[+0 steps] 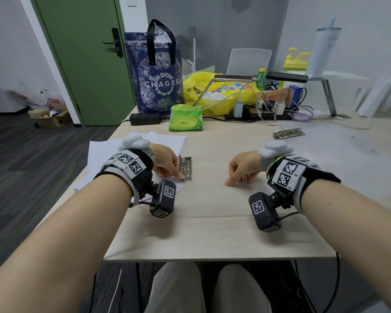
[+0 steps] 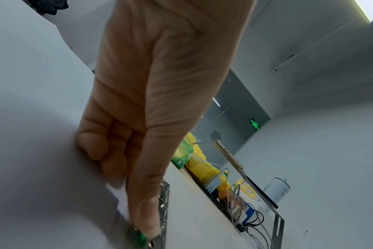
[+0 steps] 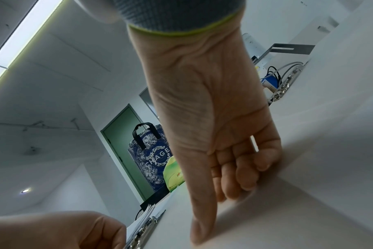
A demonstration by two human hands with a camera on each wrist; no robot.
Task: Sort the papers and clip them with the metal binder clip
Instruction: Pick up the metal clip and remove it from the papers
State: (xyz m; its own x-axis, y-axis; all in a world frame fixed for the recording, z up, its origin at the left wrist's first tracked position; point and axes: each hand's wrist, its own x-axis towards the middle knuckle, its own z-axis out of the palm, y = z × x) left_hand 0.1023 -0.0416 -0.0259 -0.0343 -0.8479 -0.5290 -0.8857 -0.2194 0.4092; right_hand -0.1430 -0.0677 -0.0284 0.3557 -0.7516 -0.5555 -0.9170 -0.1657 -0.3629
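A stack of white papers (image 1: 104, 159) lies on the table's left side, with a flat metal binder clip (image 1: 185, 168) along its right edge. My left hand (image 1: 167, 163) sits on the papers; its thumb (image 2: 147, 219) presses on the near end of the clip (image 2: 165, 202) while the other fingers are curled on the paper (image 2: 43, 168). My right hand (image 1: 242, 168) rests on the bare table to the right of the clip, apart from it. Its fingers (image 3: 245, 176) are curled in and hold nothing, and its thumb tip touches the tabletop.
Spare metal clips (image 1: 288, 133) lie at the far right of the wooden table (image 1: 212, 233). Behind the papers are a green tissue pack (image 1: 186, 118), a black power adapter (image 1: 145, 118), a blue tote bag (image 1: 158, 71), a yellow bag (image 1: 212, 91) and tangled cables (image 1: 257, 109).
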